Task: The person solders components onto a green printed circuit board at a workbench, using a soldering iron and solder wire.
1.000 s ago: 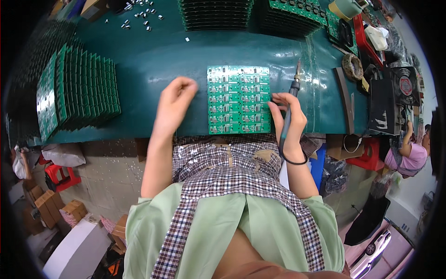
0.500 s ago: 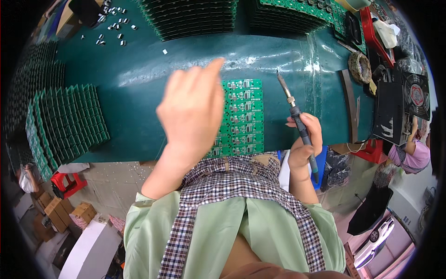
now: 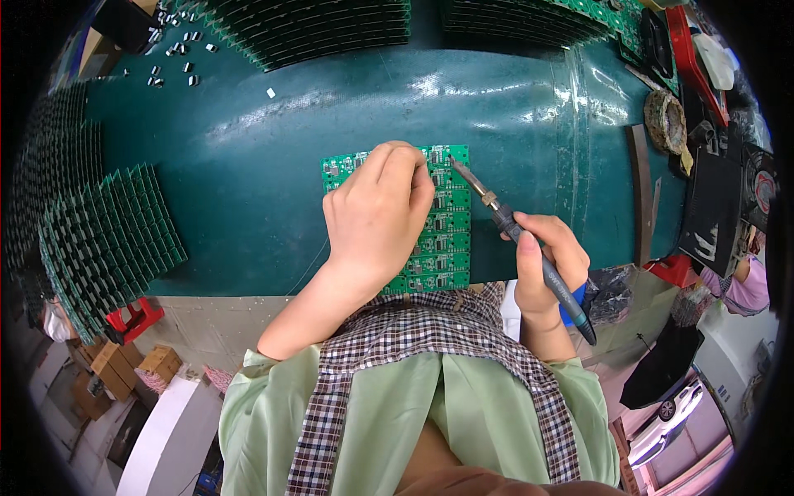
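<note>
A green panel of circuit boards (image 3: 449,244) lies flat on the table in front of me. My left hand (image 3: 372,211) is over its left and middle part, the fingers closed and bent down toward the upper boards. Whatever those fingertips pinch is hidden behind the hand. In my right hand (image 3: 552,260) is a soldering iron (image 3: 506,220), gripped like a pen by its dark handle. Its tip points up and left and meets the panel near the upper right corner; whether it touches cannot be made out.
Stacked circuit boards stand at the left (image 3: 116,236), with another stack (image 3: 306,33) at the back. Small metal parts (image 3: 188,68) lie scattered at the far left. On the right are a dark bar (image 3: 638,194), a tape roll (image 3: 664,120), a red tray (image 3: 699,66) and a fan (image 3: 761,178).
My left hand has lowered onto the panel, its extended finger now curled in. The soldering iron has swung left, bringing its tip over the panel's upper right boards.
</note>
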Demonstrator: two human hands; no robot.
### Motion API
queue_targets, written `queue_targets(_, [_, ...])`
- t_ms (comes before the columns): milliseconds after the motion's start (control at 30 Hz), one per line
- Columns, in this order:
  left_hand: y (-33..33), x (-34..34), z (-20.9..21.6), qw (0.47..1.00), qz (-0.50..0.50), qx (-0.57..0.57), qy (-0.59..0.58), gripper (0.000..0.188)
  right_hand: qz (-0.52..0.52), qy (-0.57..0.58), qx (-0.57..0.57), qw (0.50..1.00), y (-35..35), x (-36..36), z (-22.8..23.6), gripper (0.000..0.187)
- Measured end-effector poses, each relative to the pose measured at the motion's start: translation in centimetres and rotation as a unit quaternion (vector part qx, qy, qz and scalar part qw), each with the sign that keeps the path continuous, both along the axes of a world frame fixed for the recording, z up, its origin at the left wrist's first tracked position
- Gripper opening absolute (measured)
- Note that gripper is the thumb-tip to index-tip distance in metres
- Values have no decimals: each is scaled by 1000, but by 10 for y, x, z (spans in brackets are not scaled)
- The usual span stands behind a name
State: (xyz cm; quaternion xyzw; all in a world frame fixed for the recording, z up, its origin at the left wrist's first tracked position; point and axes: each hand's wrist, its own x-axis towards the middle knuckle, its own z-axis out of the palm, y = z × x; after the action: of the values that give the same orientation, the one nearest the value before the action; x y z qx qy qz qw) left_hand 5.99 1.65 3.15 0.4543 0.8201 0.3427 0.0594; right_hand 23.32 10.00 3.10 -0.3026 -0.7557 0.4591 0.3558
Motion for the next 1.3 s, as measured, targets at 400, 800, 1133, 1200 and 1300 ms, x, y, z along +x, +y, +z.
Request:
queue_targets(400, [-1, 4, 0, 1000, 3, -16, 25, 14, 30, -41, 8, 999, 0, -4, 5, 16])
queue_targets(800, [-6, 6, 3, 996, -31, -75, 27, 10, 35, -37, 66, 997, -13, -1, 1, 15])
queue_targets(1133, [-10, 5, 4, 998, -36, -58, 2, 8, 8, -24, 70, 997, -18, 3, 6, 16])
queue_targets(1200, [-12, 7, 6, 997, -36, -62, -3, 8, 19, -49, 76, 996, -19, 2, 8, 16])
queue_targets(1300, [-12, 7, 7, 998, -38, -57, -4, 9, 23, -36, 76, 996, -20, 2, 5, 16])
